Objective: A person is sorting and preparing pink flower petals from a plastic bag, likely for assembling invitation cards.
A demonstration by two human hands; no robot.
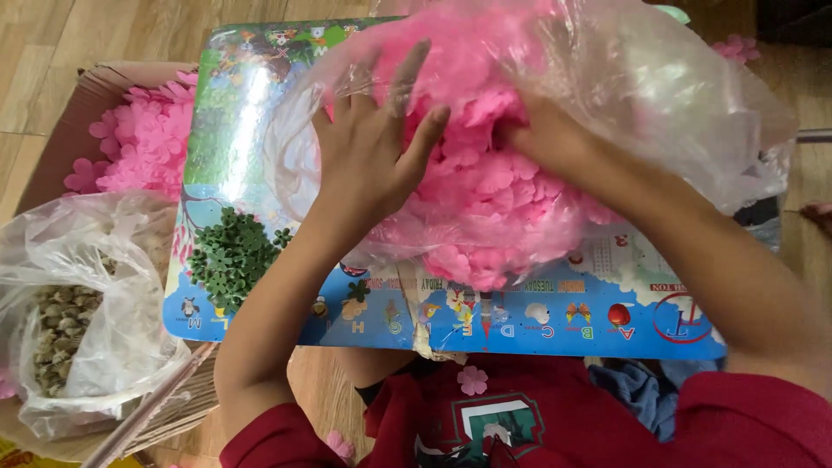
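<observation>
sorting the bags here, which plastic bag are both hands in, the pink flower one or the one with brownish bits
The clear bag of pink flowers on the table: left hand presses its outside, right hand reaches inside. The bag of brownish pieces sits untouched at left.

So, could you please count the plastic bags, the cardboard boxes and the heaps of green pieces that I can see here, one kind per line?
Plastic bags: 2, the bag of pink petals under both hands and the bag of brown pieces.
Cardboard boxes: 1, the cardboard box holding loose pink petals.
Green heaps: 1, the green heap on the board.
Total: 4
</observation>
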